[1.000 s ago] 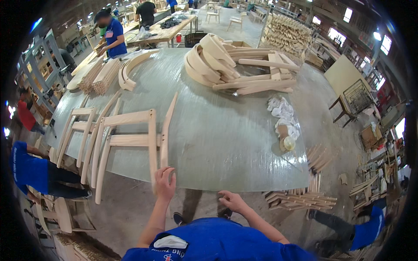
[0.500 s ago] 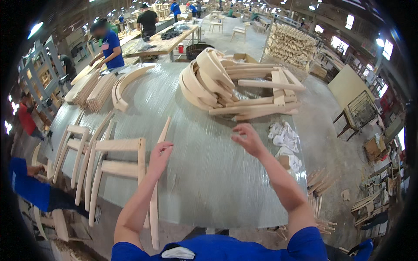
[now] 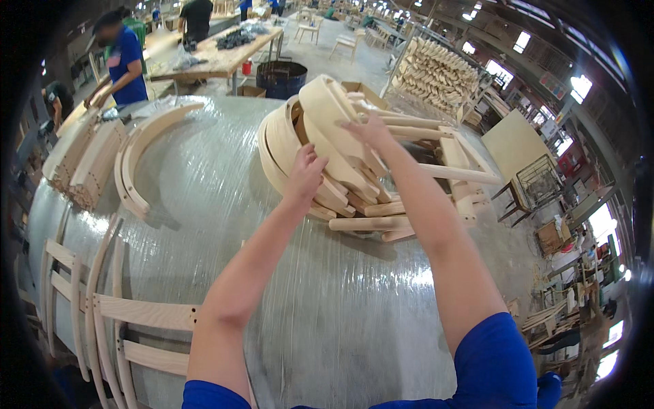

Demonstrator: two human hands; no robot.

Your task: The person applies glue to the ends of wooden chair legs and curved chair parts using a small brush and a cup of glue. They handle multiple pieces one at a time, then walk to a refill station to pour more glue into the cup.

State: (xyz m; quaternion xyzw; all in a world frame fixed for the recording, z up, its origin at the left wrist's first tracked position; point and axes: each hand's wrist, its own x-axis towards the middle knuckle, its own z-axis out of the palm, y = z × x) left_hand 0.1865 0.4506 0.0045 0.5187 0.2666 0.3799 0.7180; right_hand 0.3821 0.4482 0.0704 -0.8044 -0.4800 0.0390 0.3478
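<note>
Stacked curved wooden pieces (image 3: 327,105), upper centre, are reached by the left hand (image 3: 306,176) and right hand (image 3: 372,133); whether pinched cannot be told. Overlapping pieces could be dislodged by uneven pulling.

Smooth, matt wood in the heaped, pale cream, broad curved wooden pieces (image 3: 330,112). Visible grain and matt finish on the pale tan, ladder-shaped wooden frame (image 3: 146,312). Glossy, wrinkled, clear plastic-like film (image 3: 204,235), streaked with reflections, over the flat grey-green tabletop (image 3: 327,313). Matt cloth in the short blue sleeves (image 3: 494,358).
</note>
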